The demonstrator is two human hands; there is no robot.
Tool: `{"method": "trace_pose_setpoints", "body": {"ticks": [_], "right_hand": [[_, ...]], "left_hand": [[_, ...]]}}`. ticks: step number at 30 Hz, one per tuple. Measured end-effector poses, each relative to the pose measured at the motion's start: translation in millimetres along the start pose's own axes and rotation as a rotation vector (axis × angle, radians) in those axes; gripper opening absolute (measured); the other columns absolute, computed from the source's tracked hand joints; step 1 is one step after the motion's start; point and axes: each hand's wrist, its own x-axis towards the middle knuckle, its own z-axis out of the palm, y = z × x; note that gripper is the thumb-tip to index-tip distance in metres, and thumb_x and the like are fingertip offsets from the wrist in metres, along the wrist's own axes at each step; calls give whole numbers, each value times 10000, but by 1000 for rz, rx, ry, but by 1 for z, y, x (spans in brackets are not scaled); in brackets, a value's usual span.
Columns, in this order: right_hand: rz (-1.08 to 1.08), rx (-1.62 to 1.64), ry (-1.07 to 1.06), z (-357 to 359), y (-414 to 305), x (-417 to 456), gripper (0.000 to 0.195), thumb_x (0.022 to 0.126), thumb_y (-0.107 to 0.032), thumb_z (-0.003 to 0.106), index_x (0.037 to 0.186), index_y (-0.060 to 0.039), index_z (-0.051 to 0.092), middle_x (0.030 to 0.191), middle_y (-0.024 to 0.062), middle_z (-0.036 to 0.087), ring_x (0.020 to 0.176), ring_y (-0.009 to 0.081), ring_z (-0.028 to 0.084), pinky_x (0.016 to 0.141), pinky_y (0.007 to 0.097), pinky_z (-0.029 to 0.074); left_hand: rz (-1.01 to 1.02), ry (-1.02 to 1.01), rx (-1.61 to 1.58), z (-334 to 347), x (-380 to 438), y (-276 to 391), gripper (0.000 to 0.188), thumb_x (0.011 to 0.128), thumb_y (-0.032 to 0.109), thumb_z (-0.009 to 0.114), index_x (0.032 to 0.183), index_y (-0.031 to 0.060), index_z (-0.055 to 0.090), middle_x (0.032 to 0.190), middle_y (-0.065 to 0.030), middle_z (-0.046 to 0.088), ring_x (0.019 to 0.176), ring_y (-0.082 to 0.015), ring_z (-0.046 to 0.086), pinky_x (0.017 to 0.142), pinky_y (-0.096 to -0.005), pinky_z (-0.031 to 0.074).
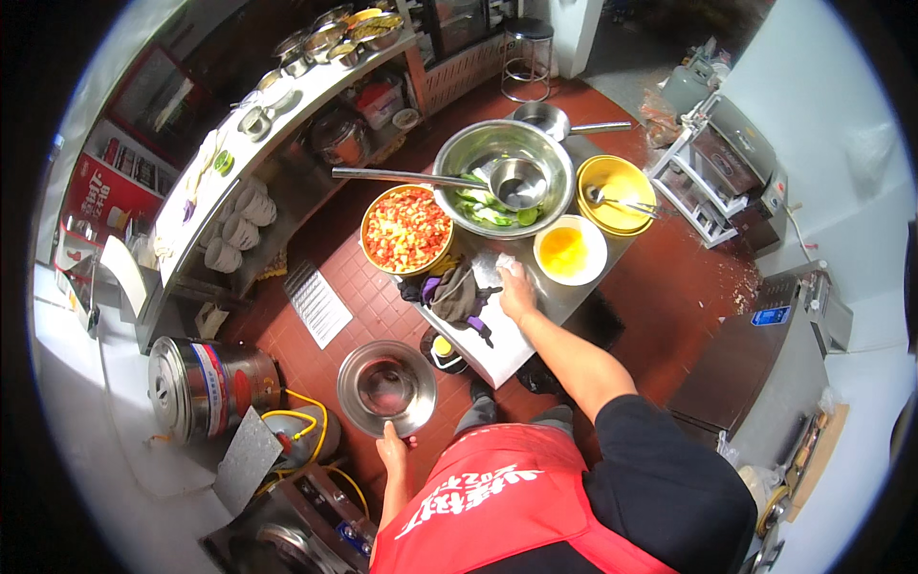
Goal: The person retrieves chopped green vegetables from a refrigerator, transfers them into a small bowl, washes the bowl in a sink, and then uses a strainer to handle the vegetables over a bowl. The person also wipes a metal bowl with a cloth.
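Observation:
My left hand [392, 448] grips the rim of a shiny steel bowl [351, 366], held out over the floor left of the steel table [495, 359]. Over the tabletop, the fingers of my right hand [518, 293] close on a small white wad [505, 262], too small to name surely. Right of that hand is a white bowl of beaten egg [563, 251]. To its left lie a dark cloth with purple straps [453, 295] and a bowl of diced red and yellow food [407, 229]. Beyond sits a large steel basin [459, 154] containing green vegetables and a long-handled ladle [401, 176].
Stacked yellow bowls [624, 179] with utensils and a saucepan [541, 120] stand at the table's far end. A jug with a yellow cap [442, 347] is beside the table. A gas cylinder with a yellow hose [315, 438] and a stove [287, 531] are at lower left.

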Motion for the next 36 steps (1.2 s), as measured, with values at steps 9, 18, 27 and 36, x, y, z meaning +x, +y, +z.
{"method": "trace_pose_setpoints", "body": {"ticks": [9, 18, 27, 36], "right_hand": [[462, 538, -115, -20, 48, -32, 237, 869, -47, 597, 1085, -65, 693, 927, 103, 683, 744, 177, 651, 672, 320, 532], [-48, 485, -21, -154, -17, -144, 255, 840, -86, 656, 1079, -12, 702, 956, 131, 637, 854, 225, 660, 787, 310, 526], [-305, -232, -386, -211, 25, -163, 180, 826, -206, 631, 824, -42, 705, 851, 203, 700, 807, 376, 692, 714, 476, 550], [-406, 15, -170, -218, 24, -172, 160, 761, -151, 593, 812, -37, 693, 802, 220, 655, 777, 398, 660, 736, 511, 532]], "left_hand": [[280, -233, 444, 27, -1, 31, 437, 918, 279, 505, 766, -104, 647, 597, -140, 613, 485, -236, 602, 484, -380, 509], [272, -642, 350, 164, -34, 58, 374, 835, 245, 496, 673, -82, 578, 535, -151, 538, 526, -224, 548, 529, -432, 435], [478, -843, 350, 219, -120, 94, 389, 920, 227, 455, 806, -83, 659, 677, -140, 677, 528, -218, 645, 512, -333, 544], [689, -870, 541, 243, -116, 75, 349, 877, 196, 465, 916, -105, 637, 676, -156, 663, 563, -261, 678, 538, -359, 560]]}}
